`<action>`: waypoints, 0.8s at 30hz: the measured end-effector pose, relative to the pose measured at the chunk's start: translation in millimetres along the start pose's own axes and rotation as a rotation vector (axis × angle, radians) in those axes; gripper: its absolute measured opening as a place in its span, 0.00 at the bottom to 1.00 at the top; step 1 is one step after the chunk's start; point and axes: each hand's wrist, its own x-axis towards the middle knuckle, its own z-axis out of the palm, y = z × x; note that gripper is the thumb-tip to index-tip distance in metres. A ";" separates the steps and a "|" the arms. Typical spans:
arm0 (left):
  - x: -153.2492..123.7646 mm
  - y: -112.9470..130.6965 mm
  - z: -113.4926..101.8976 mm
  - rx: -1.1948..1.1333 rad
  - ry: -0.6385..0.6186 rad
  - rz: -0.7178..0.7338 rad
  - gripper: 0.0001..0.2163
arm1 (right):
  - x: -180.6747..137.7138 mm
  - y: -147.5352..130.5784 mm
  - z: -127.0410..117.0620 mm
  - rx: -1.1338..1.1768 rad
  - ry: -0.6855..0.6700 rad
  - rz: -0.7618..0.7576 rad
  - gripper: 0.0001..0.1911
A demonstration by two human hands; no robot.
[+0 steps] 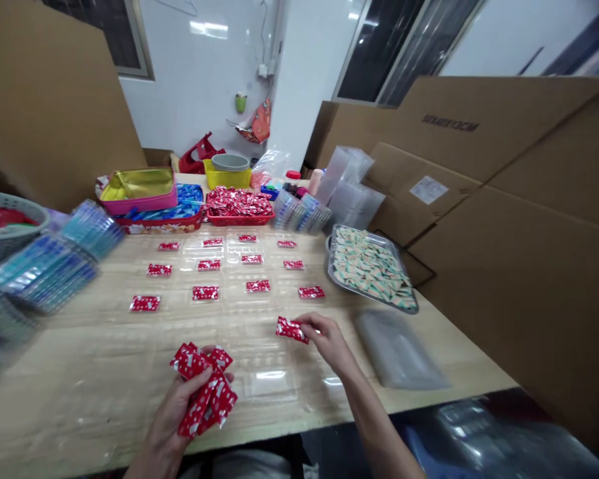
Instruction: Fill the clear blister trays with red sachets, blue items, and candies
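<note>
A bunch of red packets with white dots (199,392) is clasped in my left hand (174,406) near the table's front edge, the thumb pressed over them. My right hand (327,336) pinches one red dotted packet (290,330) by its right end, just above the table. Beyond my hands lie rows of clear plastic trays (229,313), with a single red packet (205,293) on each of several of them. The clear trays nearest me, between my two hands, show no packet on them.
A red basket (244,219) heaped with red packets stands at the back, beside a pink tin (144,199). At right are a metal tray of small pale packets (372,266) and a stack of clear bags (399,349). Blue-filled plastic packs (44,269) lie left; cardboard boxes (519,266) flank the table.
</note>
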 end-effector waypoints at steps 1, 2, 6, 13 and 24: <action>-0.4 -1.4 -0.8 -0.006 -0.018 -0.011 0.27 | 8.5 -4.4 7.3 -0.001 -0.032 -0.011 0.10; -0.8 -3.2 -0.9 -0.013 -0.038 -0.025 0.25 | 17.0 -8.2 15.5 -0.007 -0.058 -0.022 0.09; -1.4 -12.4 3.7 -0.034 -0.114 -0.108 0.15 | 40.6 -25.9 48.9 -0.051 -0.093 -0.061 0.07; -0.6 -34.1 17.5 0.089 -0.194 -0.158 0.10 | 15.8 -94.5 70.9 0.008 -0.526 -0.294 0.10; 8.4 -71.2 34.6 0.244 -0.328 -0.380 0.24 | -47.4 -77.7 21.4 0.126 -0.107 -0.027 0.06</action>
